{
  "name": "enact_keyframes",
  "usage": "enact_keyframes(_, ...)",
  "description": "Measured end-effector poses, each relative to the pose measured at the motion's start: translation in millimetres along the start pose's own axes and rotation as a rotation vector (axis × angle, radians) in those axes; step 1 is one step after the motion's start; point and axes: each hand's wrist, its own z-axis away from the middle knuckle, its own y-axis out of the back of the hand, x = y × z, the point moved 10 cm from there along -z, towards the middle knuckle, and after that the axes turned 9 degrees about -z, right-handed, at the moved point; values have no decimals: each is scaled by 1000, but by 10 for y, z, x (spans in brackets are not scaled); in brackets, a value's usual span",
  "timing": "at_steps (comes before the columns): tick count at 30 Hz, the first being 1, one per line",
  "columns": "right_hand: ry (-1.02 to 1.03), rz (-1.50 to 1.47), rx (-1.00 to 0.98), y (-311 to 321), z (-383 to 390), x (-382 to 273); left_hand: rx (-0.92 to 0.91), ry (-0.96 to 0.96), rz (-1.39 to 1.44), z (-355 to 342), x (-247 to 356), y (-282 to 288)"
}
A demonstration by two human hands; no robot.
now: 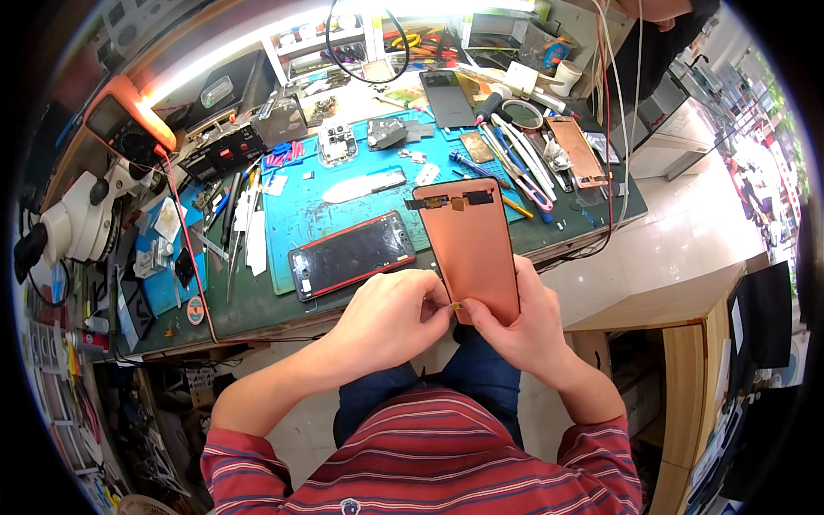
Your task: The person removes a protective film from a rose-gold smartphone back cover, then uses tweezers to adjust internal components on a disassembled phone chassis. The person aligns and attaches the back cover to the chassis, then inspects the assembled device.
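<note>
A phone screen panel [470, 249], its copper-coloured back facing me, is held up at the table's front edge. A dark flex cable and small connectors run across its top end. My right hand [528, 330] grips its lower right part, with the thumb lying across the back. At the lower left edge my left hand [390, 318] is closed in a pinch, its fingertips touching the panel beside a tiny yellow tab [457, 305]. What those fingertips hold, if anything, is hidden. On the mat to the left lies a dark phone [352, 255] with a red rim.
The blue work mat [283, 202] bears a white pry blade [364, 184] and phone parts. Tweezers and screwdrivers [524, 163] lie to its right. An orange multimeter [129, 124] and a white microscope [81, 215] stand at left; a red cable [193, 257] crosses the table edge.
</note>
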Motion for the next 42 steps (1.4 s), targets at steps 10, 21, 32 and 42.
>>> enact_keyframes(10, 65, 45, 17, 11, 29, 11, -40, 50, -26, -88, 15, -56)
enact_keyframes(21, 89, 65, 121, 66, 46, 35, 77, 25, -58, -154, 8, -38)
enact_keyframes(32, -46, -43, 141, 149, 28, 207, 45, -18, -85, -166, 135, -45)
enact_keyframes(42, -86, -57, 254, 209, 96, 238, 40, 51, -41, -237, 138, -43)
